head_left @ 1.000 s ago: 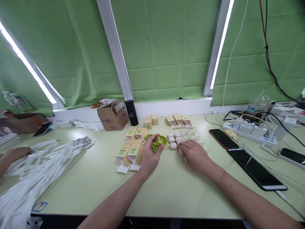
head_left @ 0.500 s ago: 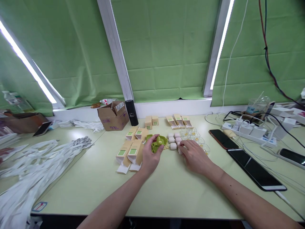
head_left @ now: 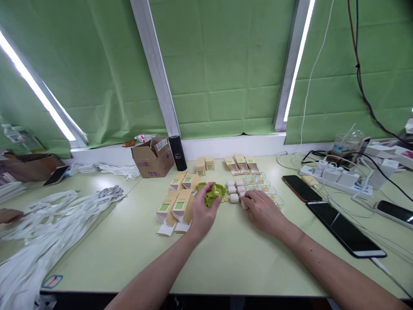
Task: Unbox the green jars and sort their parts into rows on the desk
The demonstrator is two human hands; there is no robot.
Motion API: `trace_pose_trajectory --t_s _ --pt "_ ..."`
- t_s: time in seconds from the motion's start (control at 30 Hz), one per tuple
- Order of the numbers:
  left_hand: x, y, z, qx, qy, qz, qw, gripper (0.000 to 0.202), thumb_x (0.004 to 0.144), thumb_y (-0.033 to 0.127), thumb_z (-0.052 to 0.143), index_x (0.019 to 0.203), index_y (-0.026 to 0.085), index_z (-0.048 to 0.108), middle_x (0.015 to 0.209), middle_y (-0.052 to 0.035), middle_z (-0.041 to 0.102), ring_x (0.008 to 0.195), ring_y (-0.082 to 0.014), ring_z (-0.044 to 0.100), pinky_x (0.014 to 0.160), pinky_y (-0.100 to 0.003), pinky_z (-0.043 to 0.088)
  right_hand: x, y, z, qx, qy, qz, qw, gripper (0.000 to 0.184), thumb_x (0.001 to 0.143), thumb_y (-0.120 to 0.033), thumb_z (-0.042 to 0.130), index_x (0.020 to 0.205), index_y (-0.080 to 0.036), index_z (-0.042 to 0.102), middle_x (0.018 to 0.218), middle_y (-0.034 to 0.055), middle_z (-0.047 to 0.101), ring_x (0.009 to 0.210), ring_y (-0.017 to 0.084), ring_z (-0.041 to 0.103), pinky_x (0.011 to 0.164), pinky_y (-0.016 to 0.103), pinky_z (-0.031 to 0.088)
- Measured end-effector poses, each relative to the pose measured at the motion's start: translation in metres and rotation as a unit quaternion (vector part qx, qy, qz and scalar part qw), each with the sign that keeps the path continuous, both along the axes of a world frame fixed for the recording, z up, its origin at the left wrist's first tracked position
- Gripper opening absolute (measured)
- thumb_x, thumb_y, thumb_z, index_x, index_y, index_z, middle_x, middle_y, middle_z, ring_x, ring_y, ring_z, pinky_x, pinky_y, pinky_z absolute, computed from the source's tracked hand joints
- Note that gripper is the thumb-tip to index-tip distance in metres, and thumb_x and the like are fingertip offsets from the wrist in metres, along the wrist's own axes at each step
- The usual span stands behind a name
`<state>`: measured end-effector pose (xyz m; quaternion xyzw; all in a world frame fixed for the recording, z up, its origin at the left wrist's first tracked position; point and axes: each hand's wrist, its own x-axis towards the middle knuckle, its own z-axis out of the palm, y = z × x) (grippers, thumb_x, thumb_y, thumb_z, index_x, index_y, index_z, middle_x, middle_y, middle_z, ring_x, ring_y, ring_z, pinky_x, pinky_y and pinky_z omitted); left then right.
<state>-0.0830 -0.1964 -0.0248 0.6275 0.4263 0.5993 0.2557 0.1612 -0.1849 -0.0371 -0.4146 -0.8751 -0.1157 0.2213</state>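
Observation:
My left hand [head_left: 201, 213] rests on the pale green table [head_left: 226, 249] with its fingers curled round a small green plastic piece [head_left: 214, 193]. My right hand [head_left: 263, 211] lies just right of it, fingertips pinched on one of several small pale pink-white blocks [head_left: 234, 191]. Behind my right hand sit a few clear shallow cups with yellow centres [head_left: 263, 185]. Tan cartons with green labels [head_left: 176, 206] lie left of my left hand.
More tan cartons [head_left: 240, 163], a black cylinder [head_left: 178, 153] and an open cardboard box [head_left: 152, 157] stand at the back. Phones [head_left: 345, 228], a power strip [head_left: 335, 176] and cables fill the right. White straps [head_left: 48, 224] and another person's hand [head_left: 9, 214] are at the left.
My hands have hardly moved; the right one edged slightly left over the blocks. The other person's hand at the left pulled back toward the edge of the picture.

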Motion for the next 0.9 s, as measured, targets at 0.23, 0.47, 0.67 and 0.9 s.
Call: trace_pose_trajectory --t_s 0.23,0.47,0.67,0.9 --pt "0.0 0.001 -0.001 0.005 -0.028 -0.02 0.999 0.046 0.086 0.029 0.077 0.129 0.021 0.062 0.132 -0.0122 0.066 0.125 -0.027 0.062 0.109 -0.043 0.051 0.011 0.003 0.005 0.016 0.083 0.023 0.996 0.05 0.076 0.001 0.056 0.122 -0.019 0.059 0.114 0.0135 0.066 0.106 0.031 0.061 0.091 0.044 0.049" --pt "0.007 -0.006 0.011 0.012 -0.074 -0.064 0.995 0.043 0.081 0.022 0.08 0.12 0.02 0.063 0.123 -0.0112 0.069 0.118 -0.0252 0.066 0.105 -0.041 0.054 -0.002 0.001 0.025 0.062 0.225 0.079 0.969 0.02 0.094 -0.015 0.056 0.11 -0.025 0.059 0.106 0.0103 0.069 0.1 0.031 0.064 0.084 0.046 0.054" --pt "0.01 -0.008 0.014 0.008 -0.111 -0.069 0.991 0.046 0.079 0.026 0.085 0.119 0.02 0.062 0.122 -0.0121 0.072 0.117 -0.0254 0.069 0.099 -0.037 0.058 -0.048 -0.01 0.036 -0.095 0.372 0.122 0.915 0.046 0.089 -0.015 0.062 0.132 -0.029 0.054 0.129 0.0092 0.064 0.112 0.028 0.064 0.094 0.048 0.058" --pt "0.008 -0.009 0.013 0.001 -0.101 -0.039 0.994 0.053 0.079 0.036 0.086 0.121 0.021 0.058 0.119 -0.0125 0.073 0.115 -0.0261 0.072 0.096 -0.037 0.059 -0.069 -0.014 0.021 -0.126 0.46 0.174 0.862 0.061 0.085 -0.016 0.066 0.142 -0.031 0.049 0.137 0.0097 0.058 0.126 0.029 0.058 0.106 0.051 0.055"
